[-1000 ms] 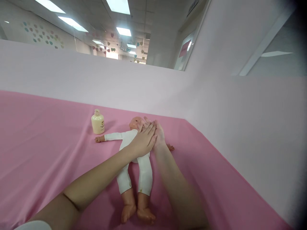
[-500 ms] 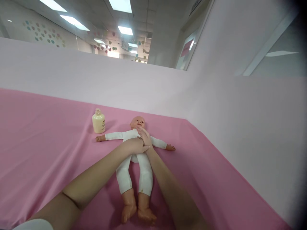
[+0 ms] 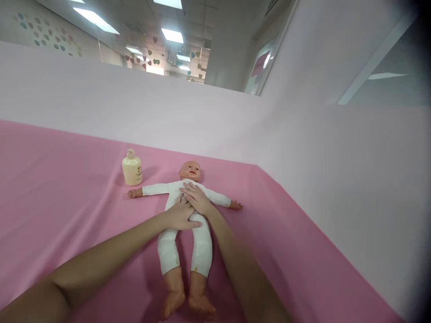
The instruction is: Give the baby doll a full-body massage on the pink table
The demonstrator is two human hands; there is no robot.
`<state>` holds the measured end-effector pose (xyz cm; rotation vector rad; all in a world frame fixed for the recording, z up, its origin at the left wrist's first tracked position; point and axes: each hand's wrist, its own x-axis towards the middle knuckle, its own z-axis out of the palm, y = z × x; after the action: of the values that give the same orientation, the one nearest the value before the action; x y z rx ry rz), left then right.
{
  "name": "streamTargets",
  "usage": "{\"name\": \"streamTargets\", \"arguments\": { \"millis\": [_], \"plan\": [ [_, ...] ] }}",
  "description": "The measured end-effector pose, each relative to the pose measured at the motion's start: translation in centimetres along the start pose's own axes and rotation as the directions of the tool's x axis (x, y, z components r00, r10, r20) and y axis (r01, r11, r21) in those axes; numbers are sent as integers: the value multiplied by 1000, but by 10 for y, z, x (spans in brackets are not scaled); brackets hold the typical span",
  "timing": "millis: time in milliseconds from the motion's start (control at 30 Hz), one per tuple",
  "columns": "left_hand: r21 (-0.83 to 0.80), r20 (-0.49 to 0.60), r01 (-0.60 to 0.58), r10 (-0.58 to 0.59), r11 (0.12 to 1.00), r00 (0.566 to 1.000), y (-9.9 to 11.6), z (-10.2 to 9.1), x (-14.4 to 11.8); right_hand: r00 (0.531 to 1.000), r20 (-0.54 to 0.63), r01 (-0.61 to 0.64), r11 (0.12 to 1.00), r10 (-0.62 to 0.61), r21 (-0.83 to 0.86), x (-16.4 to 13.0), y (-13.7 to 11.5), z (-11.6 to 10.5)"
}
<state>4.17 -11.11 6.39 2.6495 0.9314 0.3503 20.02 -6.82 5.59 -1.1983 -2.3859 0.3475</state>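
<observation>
A baby doll [image 3: 202, 242] in a white body suit lies on its back, arms spread wide and feet toward me. Flat across its belly rests my left hand [image 3: 182, 215], fingers stretched out and thumb apart. My right hand [image 3: 198, 198] lies on the doll's chest with spread fingers, its edge close to or touching the left fingertips. Neither hand grasps anything. Both cover part of the doll's torso. Beyond the doll's hand on the left stands a cream-coloured pump bottle [image 3: 132, 169], upright, with small dark print.
A pink sheet [image 3: 67, 179] with some folds covers the surface under the doll. White walls [image 3: 188, 121] rise behind and along the right. Above the back wall is a window [image 3: 134, 27] with heart-shaped stickers and ceiling lights beyond.
My hands have come apart from an overlapping position and flattened on the doll's torso. The left has slid down toward the belly; the right fingers have turned leftward. The view has shifted slightly.
</observation>
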Motion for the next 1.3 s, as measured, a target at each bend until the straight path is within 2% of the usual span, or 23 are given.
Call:
{"name": "streamTargets", "arguments": {
  "millis": [133, 233, 367, 500, 633, 767, 900, 1000, 1100, 1167, 1300],
  "plan": [
    [-80, -71, -49, 43, 996, 997, -12, 1, -6, 1000, 3, -23, 999, 23, -22, 1, 7, -1],
    [-130, -113, -37, 23, 991, 993, -18, 3, -5, 998, -7, -66, 997, 66, -48, -1, 15, -1],
    [-189, -197, 26, -64, 982, 978, -29, 9, -1, 991, -40, -133, 989, 130, -59, -5, 29, 3],
    [-176, -262, 140, -184, 974, 947, -46, 11, 9, 976, -25, -220, 971, 218, -90, -8, 36, 10],
    [-182, -317, 242, -290, 953, 903, -67, 12, 25, 945, -29, -326, 934, 325, -144, -10, 25, 13],
    [-226, -351, 262, -330, 938, 876, -80, 15, 33, 937, 29, -338, 926, 347, -168, -17, 5, 10],
    [-267, -371, 235, -325, 934, 870, -82, 19, 32, 960, 94, -245, 954, 264, -171, -26, -8, 5],
    [-302, -381, 209, -319, 930, 868, -84, 21, 31, 986, 150, -50, 988, 72, -144, -26, -10, 0],
    [-325, -405, 157, -287, 933, 868, -86, 22, 28, 974, 199, 121, 991, -107, -64, -24, -9, -6],
    [-332, -412, 109, -248, 937, 877, -88, 21, 26, 969, 197, 147, 989, -148, 23, -24, -7, -9],
    [-345, -395, 39, -183, 938, 900, -91, 18, 23, 975, 154, 118, 964, -157, 238, -25, -1, -13]
  ]
}}
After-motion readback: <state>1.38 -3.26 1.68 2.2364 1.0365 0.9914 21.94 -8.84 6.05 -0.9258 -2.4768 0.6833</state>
